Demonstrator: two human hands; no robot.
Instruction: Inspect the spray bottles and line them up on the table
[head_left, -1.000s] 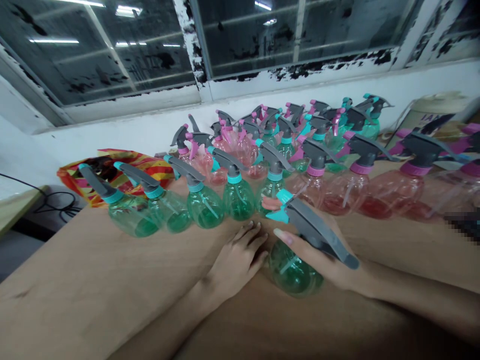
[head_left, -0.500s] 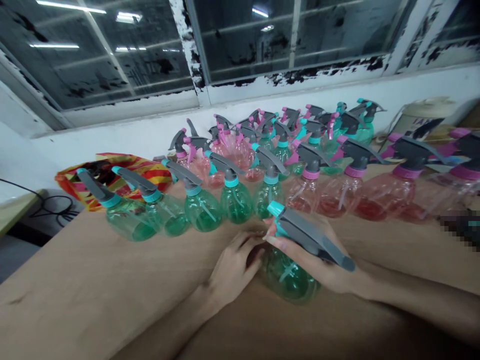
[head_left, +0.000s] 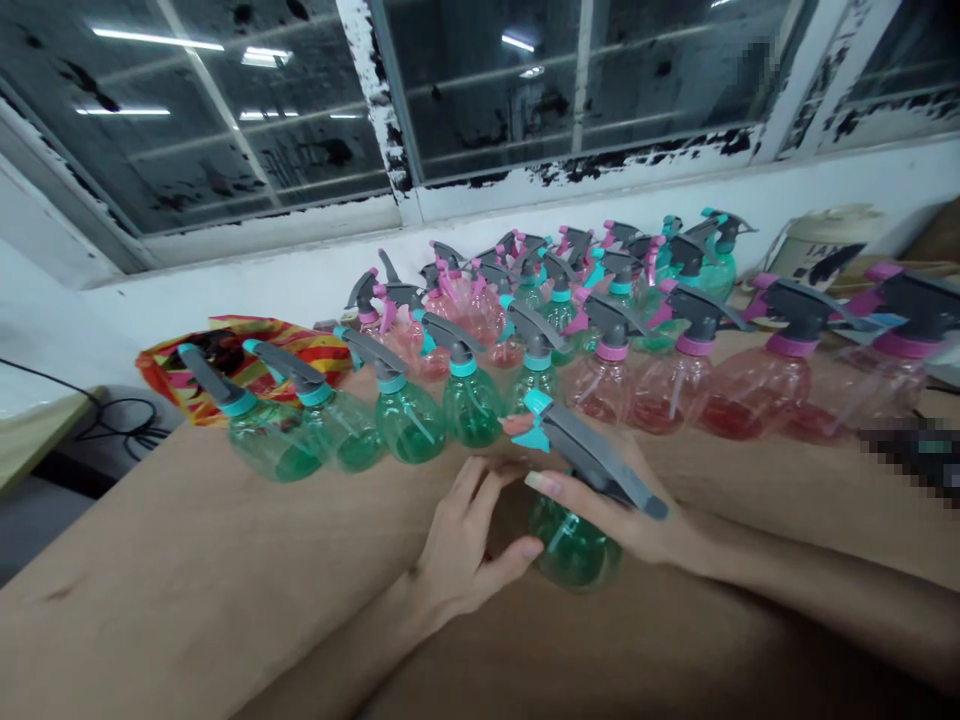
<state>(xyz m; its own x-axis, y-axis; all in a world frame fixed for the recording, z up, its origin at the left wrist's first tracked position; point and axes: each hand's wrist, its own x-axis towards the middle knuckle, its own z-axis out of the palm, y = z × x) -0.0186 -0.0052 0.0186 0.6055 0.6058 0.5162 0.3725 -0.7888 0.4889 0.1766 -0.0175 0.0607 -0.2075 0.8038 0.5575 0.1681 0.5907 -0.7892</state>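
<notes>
A green spray bottle (head_left: pixel 577 550) with a grey and turquoise trigger head stands near me on the table, its nozzle facing away to the left. My right hand (head_left: pixel 637 515) is wrapped round its neck, just under the trigger head. On the left side my left hand (head_left: pixel 469 545) is open, with thumb and fingers apart. Its thumb tip is at the bottle's side; whether it touches I cannot tell. Beyond my hands runs a row of spray bottles, with green ones such as this bottle (head_left: pixel 409 425) at left and pink ones such as this bottle (head_left: pixel 671 395) at right.
Behind the row several more pink and green spray bottles (head_left: pixel 457 300) crowd toward the wall. A red and yellow bag (head_left: pixel 300 345) lies at the back left. A white bucket (head_left: pixel 836 245) stands at the back right. A blurred dark object (head_left: pixel 915 455) lies at the right.
The held spray bottle and my right hand have shifted slightly left and away from me. My left hand has opened wider, its thumb now lower beside the bottle.
</notes>
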